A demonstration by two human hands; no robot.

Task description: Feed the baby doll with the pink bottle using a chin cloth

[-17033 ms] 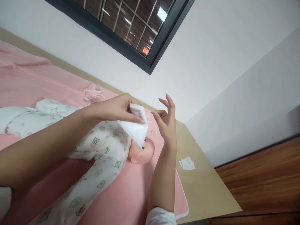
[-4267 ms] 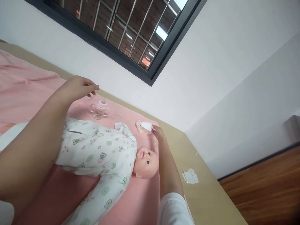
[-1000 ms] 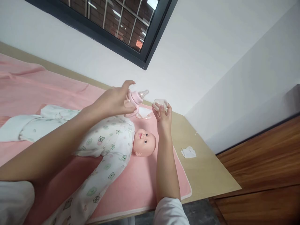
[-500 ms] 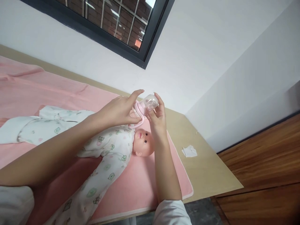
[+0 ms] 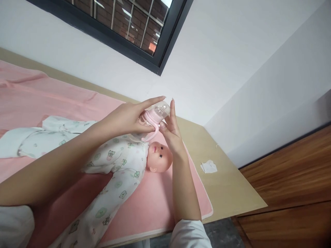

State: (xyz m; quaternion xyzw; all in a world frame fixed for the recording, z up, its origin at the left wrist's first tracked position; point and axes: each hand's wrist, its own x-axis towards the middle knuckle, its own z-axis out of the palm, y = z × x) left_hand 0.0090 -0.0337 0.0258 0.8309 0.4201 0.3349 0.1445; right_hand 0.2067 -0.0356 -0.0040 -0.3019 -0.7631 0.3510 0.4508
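Note:
A clear baby bottle (image 5: 152, 117) with a pink collar and a curved pink handle (image 5: 156, 132) is held tilted above the doll. My left hand (image 5: 128, 119) grips it around the collar, thumb by the handle and index finger stretched along the clear cap (image 5: 162, 108). The cap covers the teat end and sits against the collar. My right hand (image 5: 173, 135) is beside the cap's end, its index finger raised and its thumb apart near the handle. Below lies a baby doll (image 5: 159, 159) on its back in white printed clothes. Part of the bottle's body is hidden behind my left hand.
A pink mat (image 5: 152, 199) lies under the doll on the wooden table (image 5: 232, 187). A crumpled white tissue (image 5: 209, 166) rests on the right side of the table. A white wall and a dark-framed window (image 5: 157, 65) stand behind; wooden panelling (image 5: 289, 175) is at the right.
The clear cap has come down closer against the collar. My left index finger now lies along it, and my right thumb has come off the cap toward the handle.

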